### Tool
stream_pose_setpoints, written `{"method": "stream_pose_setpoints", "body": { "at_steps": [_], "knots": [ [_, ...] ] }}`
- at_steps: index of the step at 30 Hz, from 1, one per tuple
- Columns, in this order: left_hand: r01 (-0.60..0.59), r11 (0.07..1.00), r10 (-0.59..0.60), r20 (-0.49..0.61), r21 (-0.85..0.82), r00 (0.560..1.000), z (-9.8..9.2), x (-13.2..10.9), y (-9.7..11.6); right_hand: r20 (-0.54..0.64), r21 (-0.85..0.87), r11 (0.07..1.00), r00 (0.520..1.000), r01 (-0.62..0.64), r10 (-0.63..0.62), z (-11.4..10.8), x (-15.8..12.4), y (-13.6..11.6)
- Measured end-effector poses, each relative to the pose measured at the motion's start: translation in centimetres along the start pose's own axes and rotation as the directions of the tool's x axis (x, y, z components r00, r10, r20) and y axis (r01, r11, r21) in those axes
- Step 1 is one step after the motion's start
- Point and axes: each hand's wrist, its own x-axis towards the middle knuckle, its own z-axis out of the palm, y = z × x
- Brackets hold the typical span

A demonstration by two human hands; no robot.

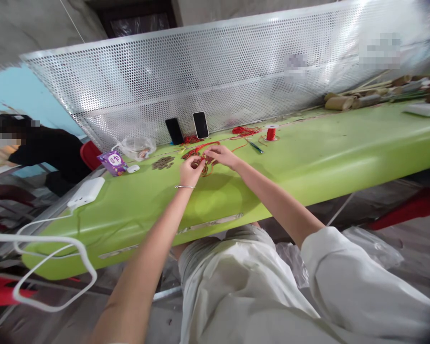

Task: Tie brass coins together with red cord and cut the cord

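Both hands meet over the green table. My left hand (190, 171), with a bracelet at the wrist, is closed in a pinch on a red cord (212, 144) strung with small brassy pieces. Fingers of my right hand (222, 156) are bent and pinch the same cord close beside the left fingertips. The fingers hide part of the cord, and the brassy pieces are too small to make out well. Left of the hands lies a pile of flat, brownish, coin-like discs (163, 163). More red cord lies just behind the hands.
Two phones, one black (174, 131) and one white-edged (201, 125), lean on the perforated metal screen (215, 81). To the right are thread snips (255, 145) and a red thread spool (271, 134). A purple box (112, 162) and white power strip (88, 192) sit left. Another person sits far left.
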Motion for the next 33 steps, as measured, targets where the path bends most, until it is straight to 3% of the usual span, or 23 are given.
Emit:
{"method": "stream_pose_setpoints", "body": {
  "at_steps": [7,21,33],
  "knots": [
    [0.034,0.999,-0.035,-0.006,-0.039,0.999,-0.04,0.19,-0.42,0.028,-0.039,0.999,0.999,-0.033,0.034,0.03,0.06,-0.09],
    [0.111,0.992,-0.117,0.111,0.059,0.987,-0.22,0.12,-0.23,0.0,-0.171,0.964,0.979,0.202,-0.205,-0.01,0.23,0.12],
    [0.084,0.992,-0.097,0.152,0.093,0.984,-0.11,0.05,-0.65,0.061,-0.239,0.938,0.968,0.252,-0.244,-0.23,0.12,-0.1]
  ]
}}
